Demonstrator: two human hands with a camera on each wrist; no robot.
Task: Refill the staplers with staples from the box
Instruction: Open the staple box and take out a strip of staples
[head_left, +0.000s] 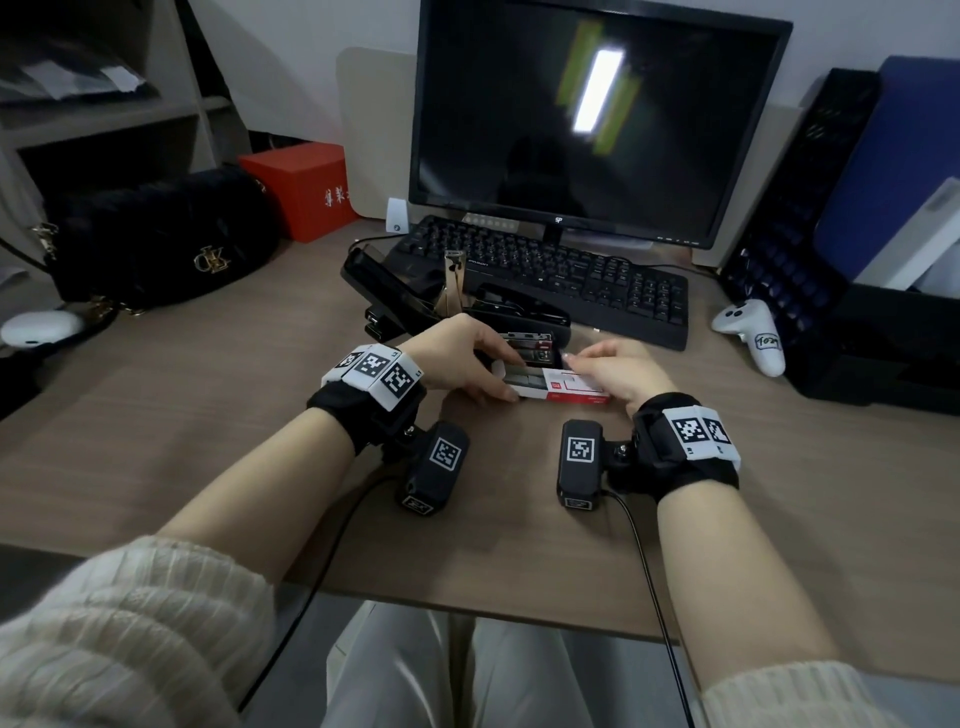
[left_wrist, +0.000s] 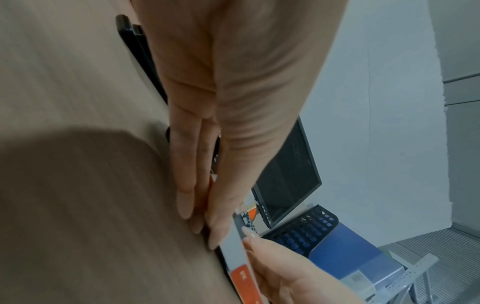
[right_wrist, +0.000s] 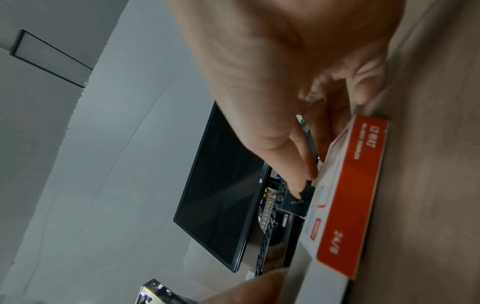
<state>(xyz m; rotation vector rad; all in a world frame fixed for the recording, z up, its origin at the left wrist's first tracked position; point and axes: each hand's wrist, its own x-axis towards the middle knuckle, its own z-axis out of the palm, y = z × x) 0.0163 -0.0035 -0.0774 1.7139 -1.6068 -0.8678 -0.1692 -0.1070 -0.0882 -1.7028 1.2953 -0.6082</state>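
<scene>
A red and white staple box (head_left: 571, 391) lies on the desk between my hands, its inner tray slid out to the left with grey staples (head_left: 525, 378) showing. My left hand (head_left: 488, 371) pinches the tray end, fingers (left_wrist: 185, 185) flat along its side. My right hand (head_left: 592, 366) grips the sleeve (right_wrist: 345, 195) from above with its fingertips (right_wrist: 301, 176). Behind the box a black stapler (head_left: 524, 314) lies with its metal magazine (head_left: 530, 347) exposed. A second black stapler (head_left: 389, 291) stands swung open, its metal arm (head_left: 453, 278) upright.
A black keyboard (head_left: 597, 280) and a dark monitor (head_left: 597, 119) stand behind the staplers. A black handbag (head_left: 161, 234) and a red carton (head_left: 306, 187) are at the left, a white controller (head_left: 753, 332) and a black file rack (head_left: 800, 208) at the right.
</scene>
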